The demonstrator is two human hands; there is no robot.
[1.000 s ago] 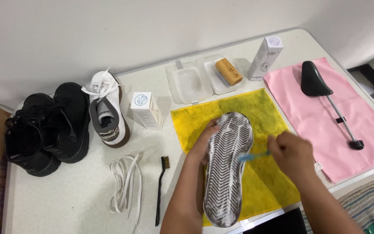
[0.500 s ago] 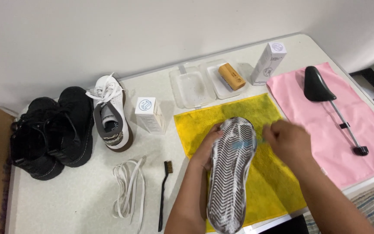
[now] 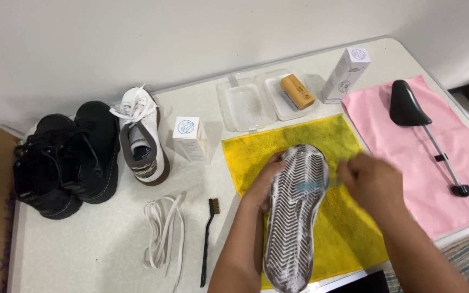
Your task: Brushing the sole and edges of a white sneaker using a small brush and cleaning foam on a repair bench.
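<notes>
Scrubbing: a blue brush is lying across the sole of an upturned shoe, blurred with movement.
Right hand: closing around the brush handle, just beside the shoe's right edge.
Left hand: gripping the shoe's left edge near the toe, fingers curling against the sole.
Shoe: lying sole up on a yellow cloth, toe pointing away from the person, heel nearing the table's front edge; the tread is looking wet and foamy.
Table: white, carrying everything.
Left of the cloth: a black-handled brush and loose white laces are lying near each other.
Far left: two black boots are standing beside a white sneaker.
Behind the cloth: a small white box, a clear open case holding a wooden-backed brush, and a tall white box.
Right: a black shoe tree is resting on a pink cloth.
</notes>
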